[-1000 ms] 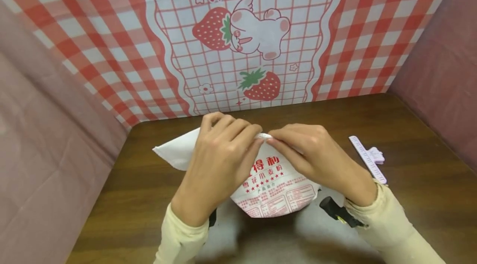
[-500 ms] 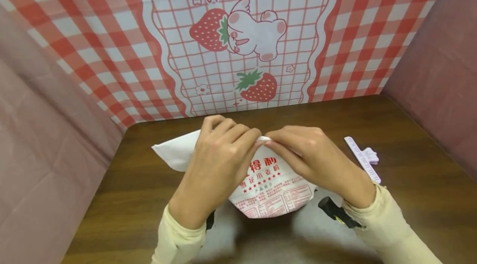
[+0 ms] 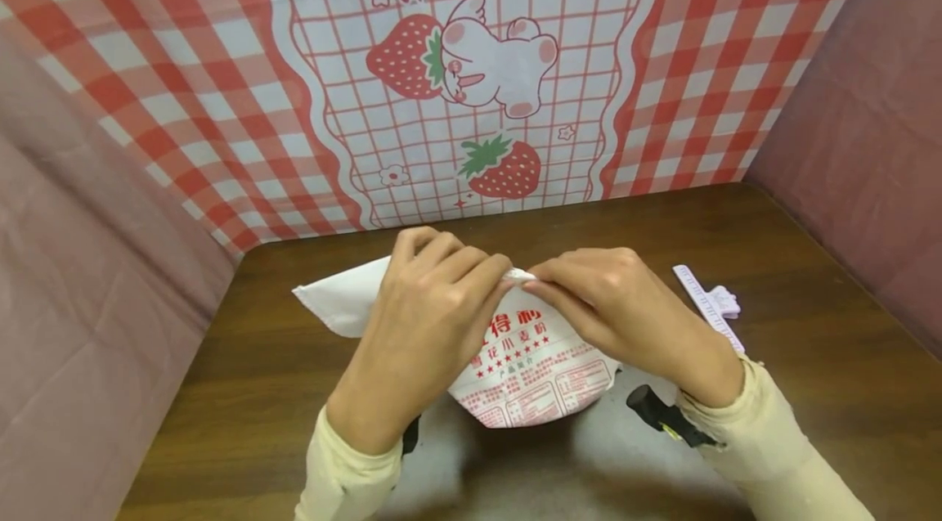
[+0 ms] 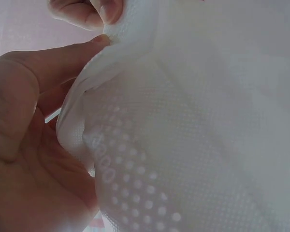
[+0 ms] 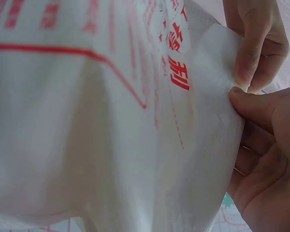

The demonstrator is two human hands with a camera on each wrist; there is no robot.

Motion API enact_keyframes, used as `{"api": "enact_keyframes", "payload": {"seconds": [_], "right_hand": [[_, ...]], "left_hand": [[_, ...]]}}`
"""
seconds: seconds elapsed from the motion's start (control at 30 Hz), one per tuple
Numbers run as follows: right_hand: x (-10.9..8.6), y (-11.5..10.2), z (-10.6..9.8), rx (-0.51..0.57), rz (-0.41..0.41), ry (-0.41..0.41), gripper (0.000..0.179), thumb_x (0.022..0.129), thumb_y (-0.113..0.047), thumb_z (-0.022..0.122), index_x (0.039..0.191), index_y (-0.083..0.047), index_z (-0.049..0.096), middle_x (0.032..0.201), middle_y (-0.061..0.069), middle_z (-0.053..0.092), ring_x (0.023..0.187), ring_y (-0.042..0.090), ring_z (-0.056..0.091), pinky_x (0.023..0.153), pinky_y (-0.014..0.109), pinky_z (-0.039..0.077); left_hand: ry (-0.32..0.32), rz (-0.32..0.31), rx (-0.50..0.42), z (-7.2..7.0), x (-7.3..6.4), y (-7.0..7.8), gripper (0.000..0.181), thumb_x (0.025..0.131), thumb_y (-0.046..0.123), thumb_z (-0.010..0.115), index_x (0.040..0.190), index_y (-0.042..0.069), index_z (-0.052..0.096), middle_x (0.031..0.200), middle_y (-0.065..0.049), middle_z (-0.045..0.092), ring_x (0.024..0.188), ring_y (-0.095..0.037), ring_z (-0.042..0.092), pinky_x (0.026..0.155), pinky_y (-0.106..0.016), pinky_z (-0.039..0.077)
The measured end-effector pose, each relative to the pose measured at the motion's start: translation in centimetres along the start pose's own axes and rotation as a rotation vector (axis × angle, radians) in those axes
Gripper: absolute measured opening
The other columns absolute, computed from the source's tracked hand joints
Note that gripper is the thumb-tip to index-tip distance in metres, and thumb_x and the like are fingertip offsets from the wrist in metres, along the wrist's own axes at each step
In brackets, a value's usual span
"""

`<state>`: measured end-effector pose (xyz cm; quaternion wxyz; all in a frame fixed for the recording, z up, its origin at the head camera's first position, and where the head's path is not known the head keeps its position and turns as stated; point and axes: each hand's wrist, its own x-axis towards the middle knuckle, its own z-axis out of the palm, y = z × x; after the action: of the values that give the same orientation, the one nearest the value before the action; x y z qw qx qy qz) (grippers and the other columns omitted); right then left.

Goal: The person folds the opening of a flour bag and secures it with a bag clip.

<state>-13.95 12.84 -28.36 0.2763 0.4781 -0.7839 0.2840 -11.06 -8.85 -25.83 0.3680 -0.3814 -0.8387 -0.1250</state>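
A white flour bag (image 3: 540, 390) with red printing stands in the middle of the table in the head view, its top edge bunched between both hands. My left hand (image 3: 434, 316) pinches the top rim, and a plain white flap of the bag sticks out past it on the left. Close beside it, my right hand (image 3: 625, 300) pinches the same rim between thumb and fingers. The right wrist view has both thumbs (image 5: 251, 104) nearly meeting at the bag's edge. Seen from the left wrist, the bag's translucent, dimpled side fills most of the picture.
A lilac clip with a ruler-like bar (image 3: 706, 304) lies on the brown wooden table (image 3: 802, 325), right of the right hand. Behind stands a red-and-white checked cloth (image 3: 500, 55) with strawberries. Pink cloths (image 3: 846, 120) hang at both sides.
The head view has shifted slightly, so the clip and backdrop sit a little further left. Both hands keep their hold on the bag's rim with barely any movement.
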Motion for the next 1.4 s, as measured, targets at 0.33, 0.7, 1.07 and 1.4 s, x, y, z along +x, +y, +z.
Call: {"api": "enact_keyframes", "payload": {"seconds": [0.33, 0.7, 1.07, 1.4], "right_hand": [[0.0, 0.0, -0.5, -0.036, 0.031, -0.044, 0.010, 0.097, -0.017, 0.065, 0.097, -0.010, 0.073, 0.083, -0.007, 0.068, 0.071, 0.002, 0.058, 0.063, 0.021, 0.049], [-1.5, 0.8, -0.3, -0.026, 0.056, -0.018, 0.007, 0.093, -0.015, 0.070, 0.087, -0.011, 0.070, 0.074, -0.009, 0.061, 0.063, 0.001, 0.049, 0.056, 0.015, 0.041], [-2.3, 0.6, -0.5, -0.074, 0.039, -0.035, 0.014, 0.099, -0.019, 0.061, 0.088, -0.011, 0.067, 0.072, -0.011, 0.055, 0.062, 0.000, 0.046, 0.056, 0.017, 0.042], [-2.9, 1.1, 0.2, -0.083, -0.015, 0.072, 0.027, 0.101, -0.029, 0.059, 0.086, -0.010, 0.070, 0.073, -0.006, 0.063, 0.061, 0.003, 0.050, 0.053, 0.021, 0.044]], "left_hand": [[0.007, 0.004, -0.021, 0.0, -0.1, -0.2, 0.012, 0.097, 0.018, 0.065, 0.095, 0.010, 0.074, 0.089, 0.001, 0.073, 0.077, -0.017, 0.058, 0.088, -0.041, 0.042], [-0.014, 0.009, -0.029, 0.5, 0.0, -0.1, 0.013, 0.097, 0.018, 0.066, 0.097, 0.010, 0.075, 0.091, 0.001, 0.074, 0.079, -0.017, 0.059, 0.089, -0.041, 0.042], [-0.018, -0.006, -0.020, 0.3, -0.1, 0.1, 0.014, 0.097, 0.019, 0.066, 0.098, 0.010, 0.076, 0.089, 0.001, 0.074, 0.078, -0.018, 0.060, 0.091, -0.042, 0.041], [-0.017, -0.027, -0.053, 0.1, -0.3, 0.0, 0.012, 0.095, 0.018, 0.068, 0.098, 0.010, 0.076, 0.089, 0.001, 0.074, 0.077, -0.018, 0.060, 0.092, -0.042, 0.041]]}}
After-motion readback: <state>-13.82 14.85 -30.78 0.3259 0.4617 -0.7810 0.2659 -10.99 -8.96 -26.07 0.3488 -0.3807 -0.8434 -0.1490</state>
